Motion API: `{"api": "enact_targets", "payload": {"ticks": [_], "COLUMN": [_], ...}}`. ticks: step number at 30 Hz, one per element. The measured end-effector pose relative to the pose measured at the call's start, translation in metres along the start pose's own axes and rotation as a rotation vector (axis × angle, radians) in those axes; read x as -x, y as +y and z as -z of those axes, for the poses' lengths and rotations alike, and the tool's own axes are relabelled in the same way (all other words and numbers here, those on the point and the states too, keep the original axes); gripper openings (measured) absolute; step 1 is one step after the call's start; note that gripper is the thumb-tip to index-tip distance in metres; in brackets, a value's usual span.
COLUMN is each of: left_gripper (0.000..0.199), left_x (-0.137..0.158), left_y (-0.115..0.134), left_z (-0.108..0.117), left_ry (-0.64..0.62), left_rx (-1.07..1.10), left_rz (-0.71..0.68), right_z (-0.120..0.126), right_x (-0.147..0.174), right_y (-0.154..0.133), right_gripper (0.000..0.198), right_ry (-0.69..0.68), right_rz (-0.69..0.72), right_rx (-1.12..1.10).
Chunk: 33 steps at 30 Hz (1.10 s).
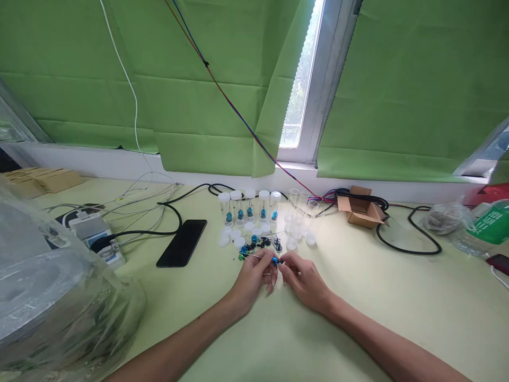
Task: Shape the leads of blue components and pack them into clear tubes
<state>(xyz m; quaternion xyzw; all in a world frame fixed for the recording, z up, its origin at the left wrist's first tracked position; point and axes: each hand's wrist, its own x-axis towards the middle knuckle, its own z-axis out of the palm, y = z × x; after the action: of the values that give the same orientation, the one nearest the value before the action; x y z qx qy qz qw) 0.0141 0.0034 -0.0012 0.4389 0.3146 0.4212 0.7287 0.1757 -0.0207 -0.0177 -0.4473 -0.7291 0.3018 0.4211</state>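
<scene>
My left hand (249, 276) pinches a small blue part with a thin wire (275, 261), low over the table. The fingertips of my right hand (307, 277) close on a small dark piece at the right end of that part; its exact kind is too small to tell. Just beyond my hands lie loose blue parts (244, 249), black parts (267, 242) and thin wires. Behind them stand several clear tubes with white caps (250, 204), each with a blue part inside. Several uncapped clear tubes (293, 204) stand to the right, and loose white caps (239, 243) lie in front.
A black phone (182, 243) lies to the left, beside a white power strip (99, 239) with cables. A large plastic bag (59, 297) fills the near left. At the right are an open cardboard box (361, 208), black cable (417, 253) and a green-labelled bottle (487, 228).
</scene>
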Motion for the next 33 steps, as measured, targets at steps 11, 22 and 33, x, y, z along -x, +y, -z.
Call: {"api": "enact_targets", "payload": {"ticks": [11, 22, 33], "left_gripper": [0.033, 0.03, 0.032], "left_x": [0.0002, -0.0009, 0.0003], "left_y": [-0.0007, -0.0024, -0.0002], "left_z": [-0.0004, 0.0006, -0.0017], "left_ry": [0.004, -0.004, 0.032], "left_rx": [-0.006, -0.014, 0.009], "left_rz": [0.014, -0.012, -0.012], "right_z": [0.0009, 0.0013, 0.0003], "right_x": [-0.001, -0.0018, -0.001], "right_y": [-0.0018, -0.0014, -0.0022], "right_gripper": [0.032, 0.042, 0.023], "right_ry": [-0.003, -0.007, 0.03], "right_rz": [0.034, 0.025, 0.01], "right_rx": [0.039, 0.065, 0.015]}}
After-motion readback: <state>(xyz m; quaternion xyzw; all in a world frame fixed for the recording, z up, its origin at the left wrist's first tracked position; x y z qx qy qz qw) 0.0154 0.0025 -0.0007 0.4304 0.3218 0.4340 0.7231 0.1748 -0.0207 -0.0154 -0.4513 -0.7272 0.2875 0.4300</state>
